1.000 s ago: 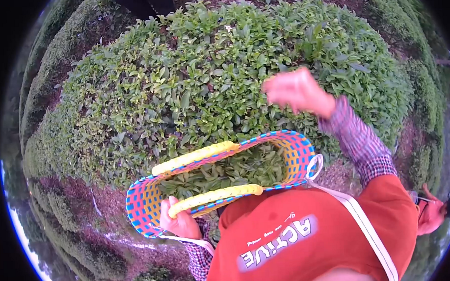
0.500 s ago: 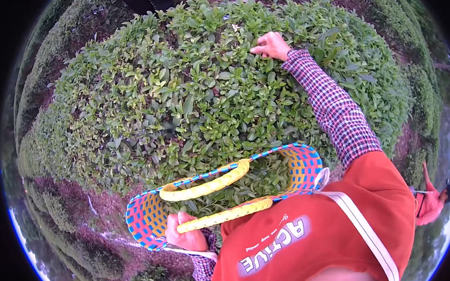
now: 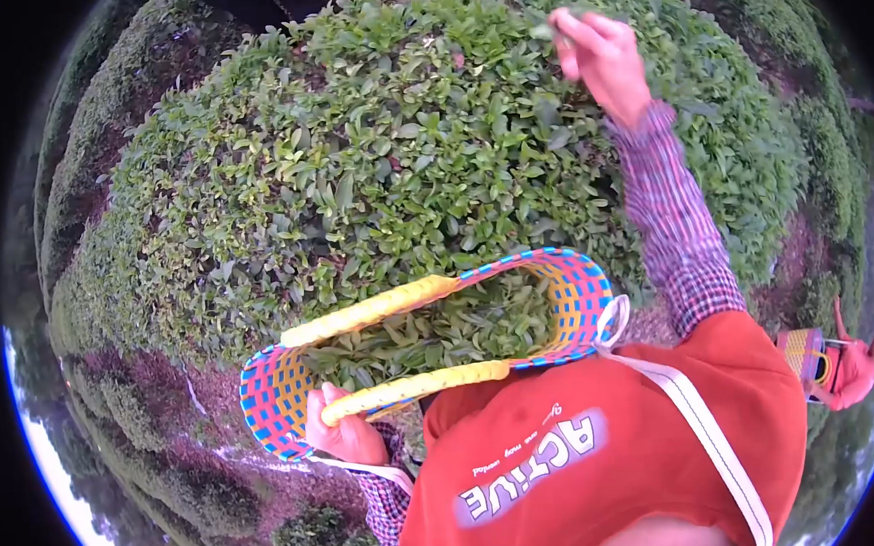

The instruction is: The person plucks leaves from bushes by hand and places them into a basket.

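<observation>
My left hand (image 3: 344, 432) is closed at the left end of the near yellow braided handle (image 3: 417, 391) of a woven basket (image 3: 577, 292). The basket is blue, pink and yellow, and picked tea leaves (image 3: 439, 335) lie inside it. Its far handle (image 3: 366, 312) rests along the opposite rim. Above the far right part of a tea bush (image 3: 376, 169), my right hand (image 3: 605, 63) is raised, thumb and fingers pinched together. A blurred bit of green leaf shows at the fingertips.
A white strap (image 3: 702, 418) runs over my red shirt (image 3: 646, 458) to the basket's right end. On the right, another person (image 3: 852, 364) in red stands by a woven basket (image 3: 801, 355). More bush rows (image 3: 85, 122) curve along the left. A dark shape (image 3: 259, 5) is at the top edge.
My right hand has moved up and to the right, off the foliage. The basket and my left hand have shifted slightly up, and the far handle has swung outward to the rim.
</observation>
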Motion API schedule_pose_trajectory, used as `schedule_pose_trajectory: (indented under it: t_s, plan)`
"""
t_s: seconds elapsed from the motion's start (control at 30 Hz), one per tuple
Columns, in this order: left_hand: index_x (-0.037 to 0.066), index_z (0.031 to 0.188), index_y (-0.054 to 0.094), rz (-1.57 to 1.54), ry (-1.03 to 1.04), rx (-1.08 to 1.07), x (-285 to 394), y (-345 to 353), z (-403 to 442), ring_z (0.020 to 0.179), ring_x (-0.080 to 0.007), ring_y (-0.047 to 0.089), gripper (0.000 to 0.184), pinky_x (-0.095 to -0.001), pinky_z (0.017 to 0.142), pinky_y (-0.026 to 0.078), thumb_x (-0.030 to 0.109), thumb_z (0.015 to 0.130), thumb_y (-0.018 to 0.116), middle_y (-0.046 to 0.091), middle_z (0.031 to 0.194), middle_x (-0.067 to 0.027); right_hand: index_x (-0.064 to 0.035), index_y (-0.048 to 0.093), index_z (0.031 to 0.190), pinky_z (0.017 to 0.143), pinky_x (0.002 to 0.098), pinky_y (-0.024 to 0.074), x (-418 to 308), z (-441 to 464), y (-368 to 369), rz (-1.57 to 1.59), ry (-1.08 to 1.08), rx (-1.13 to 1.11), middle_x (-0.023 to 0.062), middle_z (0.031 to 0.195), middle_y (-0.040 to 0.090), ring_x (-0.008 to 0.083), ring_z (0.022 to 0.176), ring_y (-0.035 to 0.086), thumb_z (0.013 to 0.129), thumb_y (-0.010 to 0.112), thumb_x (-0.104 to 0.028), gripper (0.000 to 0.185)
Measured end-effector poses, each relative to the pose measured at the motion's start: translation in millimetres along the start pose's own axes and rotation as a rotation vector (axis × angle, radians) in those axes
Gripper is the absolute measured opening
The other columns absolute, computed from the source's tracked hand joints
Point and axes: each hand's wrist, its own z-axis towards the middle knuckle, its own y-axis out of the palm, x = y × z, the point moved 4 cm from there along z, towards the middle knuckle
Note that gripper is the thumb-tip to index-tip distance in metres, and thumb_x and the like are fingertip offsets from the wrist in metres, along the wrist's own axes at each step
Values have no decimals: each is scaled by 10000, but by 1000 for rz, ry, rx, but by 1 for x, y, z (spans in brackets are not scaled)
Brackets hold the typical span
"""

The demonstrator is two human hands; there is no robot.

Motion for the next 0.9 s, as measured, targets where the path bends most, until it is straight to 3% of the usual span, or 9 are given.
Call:
schedule_pose_trajectory:
  t_s: [0.13, 0.23, 0.27, 0.33, 0.4, 0.47, 0.7, 0.8, 0.9]
  plan:
    - [84, 594, 353, -224, -55, 60, -4, 4, 1, 420, -40, 338, 328, -195, 393, 260, 139, 910, 423, 368, 487, 20, -1, 637, 884, 515, 239, 481, -21, -119, 65, -457, -292, -1019, 71, 677, 632, 123, 482, 569, 747, 614, -169, 218]
    - [84, 593, 352, -131, 48, 42, -4, 3, 0, 421, -38, 344, 326, -191, 392, 264, 126, 911, 416, 379, 489, 18, -7, 623, 958, 479, 255, 480, 8, -112, 55, -561, -342, -793, 80, 706, 643, 119, 481, 567, 714, 642, -199, 311]
    - [84, 593, 352, -158, 32, 32, -4, 3, -2, 421, -38, 347, 326, -191, 392, 265, 125, 911, 416, 381, 488, 17, -44, 608, 1025, 495, 264, 474, 16, -89, 34, -519, 410, -465, 86, 641, 622, 80, 532, 568, 679, 689, -260, 416]
    - [83, 593, 354, -214, 17, 6, -2, 4, -2, 423, -39, 354, 326, -191, 392, 267, 125, 910, 416, 385, 487, 15, -56, 464, 1212, 479, 256, 453, 69, -32, 6, -1077, 121, -459, 87, 613, 594, 102, 505, 545, 644, 719, -344, 687]
    - [82, 595, 358, -166, -1, 24, -2, 2, -4, 423, -38, 347, 323, -194, 392, 262, 130, 907, 425, 378, 484, 17, -75, 367, 1283, 505, 273, 442, 133, -2, -6, -1130, -51, -412, 64, 571, 562, 120, 464, 503, 616, 733, -402, 828]
    - [83, 594, 362, -166, -25, 41, -3, 0, -5, 424, -38, 340, 323, -193, 394, 250, 142, 902, 437, 368, 484, 19, -74, 407, 1256, 603, 324, 486, 137, 12, 14, -1057, 103, -492, 145, 703, 625, 180, 506, 561, 635, 731, -357, 755]
    - [70, 578, 352, -3, 19, 53, -4, -3, 1, 460, -59, 336, 339, -233, 422, 267, 146, 896, 441, 357, 497, 9, 20, 591, 1011, 488, 191, 514, 163, 12, 12, -498, 230, -163, 131, 776, 643, 116, 450, 562, 771, 641, -138, 292]
    - [73, 574, 348, -63, 11, 49, -6, 0, 3, 460, -55, 337, 348, -224, 421, 268, 156, 901, 435, 362, 497, 8, 36, 603, 966, 476, 197, 504, 101, 1, 2, -158, 125, 339, 115, 706, 636, 120, 485, 576, 786, 619, -114, 236]
    - [63, 658, 441, -121, 11, 40, -6, 1, 3, 416, -35, 361, 257, -188, 390, 275, 152, 899, 462, 405, 480, 14, 15, 620, 930, 499, 225, 490, 19, -22, 4, -63, -40, 151, 81, 649, 620, 110, 515, 579, 777, 629, -155, 229]
